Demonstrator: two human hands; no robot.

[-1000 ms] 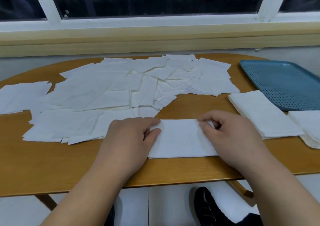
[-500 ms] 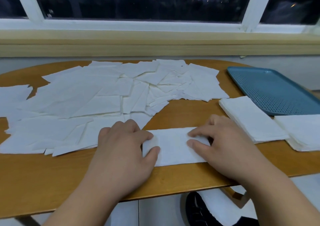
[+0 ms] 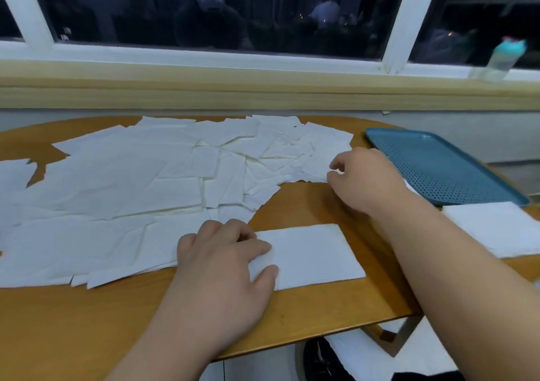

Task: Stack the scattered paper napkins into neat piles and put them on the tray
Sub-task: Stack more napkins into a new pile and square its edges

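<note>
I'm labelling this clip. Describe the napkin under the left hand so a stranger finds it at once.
Start at the wooden table's near edge, in front of the scattered napkins. The folded napkin lies on bare wood, a neat rectangle with the left hand on its left end.

I counted one table (image 3: 87, 322), one tray (image 3: 438, 167), one bottle (image 3: 504, 59) and one shoe (image 3: 321, 363). There was one folded napkin (image 3: 312, 255) and one pile (image 3: 496, 228). The loose napkins (image 3: 131, 181) overlapped too much to count. Two hands showed: left hand (image 3: 222, 263), right hand (image 3: 365, 181).

Tray (image 3: 455, 173) right of napkins (image 3: 131, 193) (table (image 3: 87, 322))
</note>
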